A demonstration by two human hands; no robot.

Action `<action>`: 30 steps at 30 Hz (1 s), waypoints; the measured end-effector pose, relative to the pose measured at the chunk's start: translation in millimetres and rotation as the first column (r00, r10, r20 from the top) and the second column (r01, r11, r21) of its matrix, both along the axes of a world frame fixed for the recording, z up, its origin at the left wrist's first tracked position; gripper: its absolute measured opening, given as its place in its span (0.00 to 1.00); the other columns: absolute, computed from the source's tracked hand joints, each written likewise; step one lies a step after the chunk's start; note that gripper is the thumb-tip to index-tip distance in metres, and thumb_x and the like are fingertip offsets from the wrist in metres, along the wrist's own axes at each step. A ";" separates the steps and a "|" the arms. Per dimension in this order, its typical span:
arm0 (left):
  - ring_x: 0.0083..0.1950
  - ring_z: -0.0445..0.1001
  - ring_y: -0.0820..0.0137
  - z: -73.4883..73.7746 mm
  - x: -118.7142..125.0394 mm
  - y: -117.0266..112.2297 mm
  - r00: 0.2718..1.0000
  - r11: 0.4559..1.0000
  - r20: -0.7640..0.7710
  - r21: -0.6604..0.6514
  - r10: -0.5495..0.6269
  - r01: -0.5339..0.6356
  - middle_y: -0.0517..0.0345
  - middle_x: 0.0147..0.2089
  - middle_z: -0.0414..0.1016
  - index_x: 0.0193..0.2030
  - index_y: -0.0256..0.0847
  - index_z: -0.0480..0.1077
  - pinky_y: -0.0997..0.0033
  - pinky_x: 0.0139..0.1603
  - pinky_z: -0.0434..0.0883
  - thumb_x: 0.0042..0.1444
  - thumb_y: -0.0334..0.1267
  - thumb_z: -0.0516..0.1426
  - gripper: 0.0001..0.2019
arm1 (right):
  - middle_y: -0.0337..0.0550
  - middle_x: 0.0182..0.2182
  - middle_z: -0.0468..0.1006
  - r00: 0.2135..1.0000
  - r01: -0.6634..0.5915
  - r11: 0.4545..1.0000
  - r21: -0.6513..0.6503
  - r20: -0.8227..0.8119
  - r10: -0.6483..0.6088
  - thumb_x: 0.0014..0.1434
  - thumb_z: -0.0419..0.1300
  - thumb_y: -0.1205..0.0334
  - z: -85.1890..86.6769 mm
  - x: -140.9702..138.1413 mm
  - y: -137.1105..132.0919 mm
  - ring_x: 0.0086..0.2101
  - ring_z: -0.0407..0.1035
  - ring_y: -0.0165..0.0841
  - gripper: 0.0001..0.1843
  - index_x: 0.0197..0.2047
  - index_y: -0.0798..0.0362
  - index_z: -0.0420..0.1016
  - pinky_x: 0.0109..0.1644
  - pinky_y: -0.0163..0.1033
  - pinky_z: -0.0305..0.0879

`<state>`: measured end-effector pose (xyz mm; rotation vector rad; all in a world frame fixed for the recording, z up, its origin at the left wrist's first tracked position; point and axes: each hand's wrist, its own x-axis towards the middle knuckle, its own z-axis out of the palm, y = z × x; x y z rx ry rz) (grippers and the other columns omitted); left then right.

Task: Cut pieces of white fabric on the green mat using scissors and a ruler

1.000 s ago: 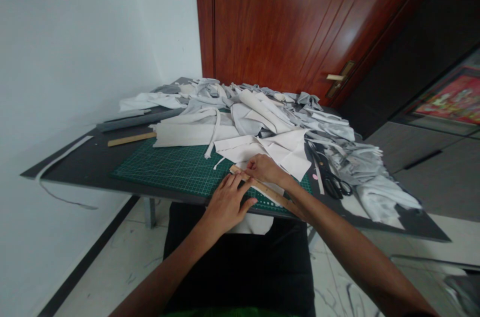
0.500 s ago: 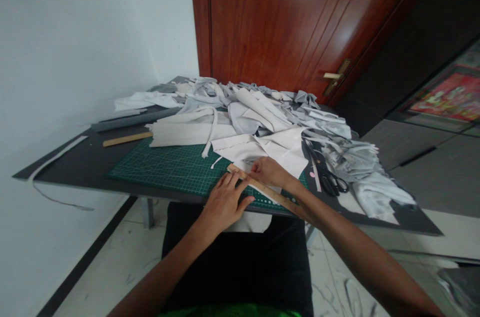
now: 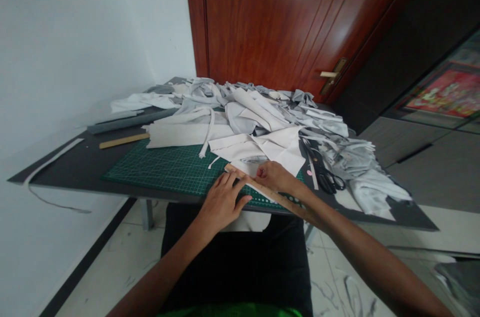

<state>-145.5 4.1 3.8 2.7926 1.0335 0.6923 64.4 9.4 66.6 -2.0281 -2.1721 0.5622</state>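
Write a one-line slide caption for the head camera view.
Left hand and right hand press a wooden ruler onto white fabric on a green cutting mat.

view: head-worn camera | from: person's head, above the left hand [image 3: 221, 202] and right hand [image 3: 273, 177] | faces: forward and down | nearness: hands close, low in frame; surface [image 3: 56, 177] just beyond | frame: wall [image 3: 67, 57] left, door [image 3: 285, 22] ahead, floor [image 3: 112, 267] below

left hand [image 3: 221, 202] on wooden ruler [image 3: 258, 186] | right hand [image 3: 273, 177] on ruler, white fabric [image 3: 273, 149] | green cutting mat [image 3: 168, 172] beneath | black scissors [image 3: 326, 179] rightward
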 end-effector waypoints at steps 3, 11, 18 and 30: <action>0.67 0.66 0.52 0.6 0.0 0.1 1.000 1.000 -0.007 -0.007 0.004 -0.004 0.42 0.64 0.69 0.67 0.40 0.67 0.48 0.67 0.67 0.69 0.50 0.54 0.24 | 0.49 0.33 0.85 1.000 0.002 1.000 -0.001 0.021 -0.002 0.64 0.63 0.56 -1.7 6.6 -7.4 0.32 0.76 0.34 0.13 0.37 0.57 0.85 0.33 0.34 0.61; 0.67 0.66 0.52 3.6 0.9 0.0 0.999 1.000 -0.031 -0.007 0.008 -0.009 0.41 0.64 0.69 0.67 0.41 0.67 0.48 0.68 0.67 0.69 0.50 0.54 0.24 | 0.45 0.29 0.84 0.999 0.027 1.000 -0.014 0.026 -0.027 0.63 0.63 0.61 -8.8 25.4 -25.5 0.28 0.73 0.32 0.10 0.35 0.57 0.84 0.31 0.33 0.59; 0.66 0.68 0.52 9.2 1.0 1.6 0.999 1.000 -0.048 0.001 0.001 -0.001 0.42 0.63 0.71 0.66 0.41 0.68 0.50 0.66 0.68 0.69 0.50 0.54 0.24 | 0.46 0.29 0.83 0.998 0.059 0.997 -0.047 0.016 -0.058 0.62 0.63 0.62 -2.4 33.0 -41.6 0.28 0.72 0.32 0.08 0.33 0.56 0.83 0.30 0.34 0.58; 0.66 0.68 0.53 9.6 0.3 3.0 0.999 1.000 -0.034 0.004 -0.016 0.016 0.43 0.63 0.70 0.65 0.41 0.68 0.51 0.67 0.68 0.69 0.50 0.54 0.23 | 0.46 0.31 0.83 0.997 0.071 0.997 -0.021 0.006 -0.070 0.62 0.61 0.62 -10.3 51.4 -63.2 0.30 0.75 0.33 0.09 0.34 0.54 0.83 0.33 0.34 0.61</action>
